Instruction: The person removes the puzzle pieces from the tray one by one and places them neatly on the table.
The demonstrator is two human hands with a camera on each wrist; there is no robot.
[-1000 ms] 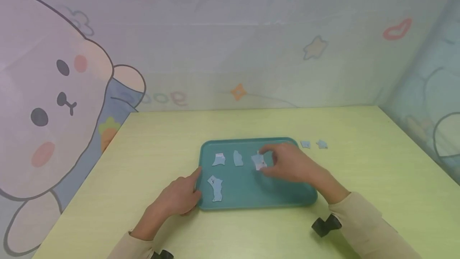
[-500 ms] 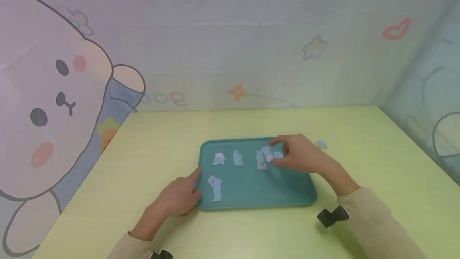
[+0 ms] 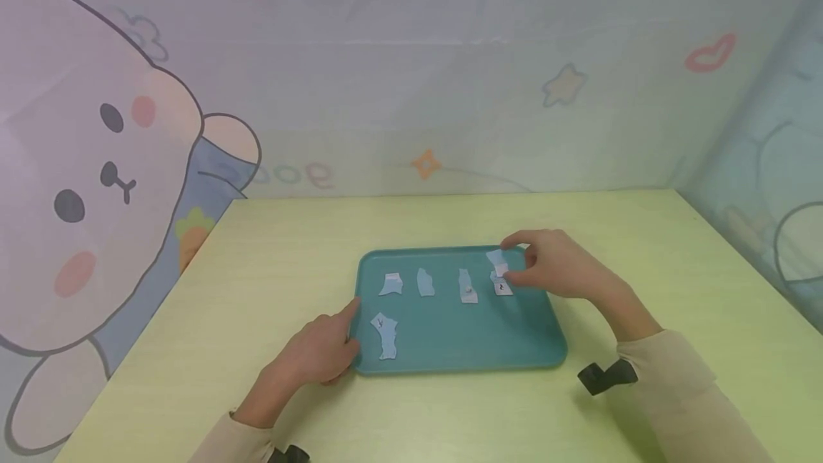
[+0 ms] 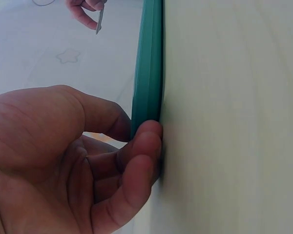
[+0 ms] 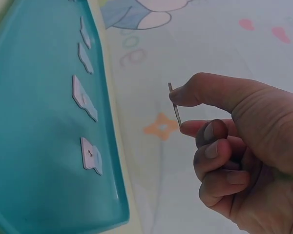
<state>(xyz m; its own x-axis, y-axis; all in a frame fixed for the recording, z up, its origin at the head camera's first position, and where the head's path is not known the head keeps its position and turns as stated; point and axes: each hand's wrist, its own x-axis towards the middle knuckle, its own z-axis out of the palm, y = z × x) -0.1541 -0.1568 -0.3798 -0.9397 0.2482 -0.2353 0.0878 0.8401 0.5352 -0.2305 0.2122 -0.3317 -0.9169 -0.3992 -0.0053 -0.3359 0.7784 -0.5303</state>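
A teal tray [image 3: 450, 349] lies on the table, bearing several thin, pale blue puzzle pieces. My left hand [image 3: 324, 349] grips the tray's left edge; the left wrist view shows thumb and curled fingers at the rim [image 4: 149, 63]. Above the tray's far right corner, my right hand [image 3: 556, 263] pinches another puzzle piece [image 3: 496, 259] between thumb and fingertip. This held piece [image 5: 175, 105] shows edge-on in the right wrist view. Just below it in the head view lies a piece with a dark mark [image 3: 503, 288]; left of that one is a piece with a pale spot [image 3: 468, 288].
Two more pieces lie along the tray's far row, a flared one [image 3: 391, 284] and a narrow one [image 3: 425, 282]. A longer piece [image 3: 387, 338] sits near the left side. The pale yellow table [image 3: 450, 420] ends at a printed cloth backdrop [image 3: 398, 91].
My right hand has moved rightward and away with the pinched piece, uncovering two pieces on the tray. It now covers where two loose pieces lay on the table. The left hand stays put.
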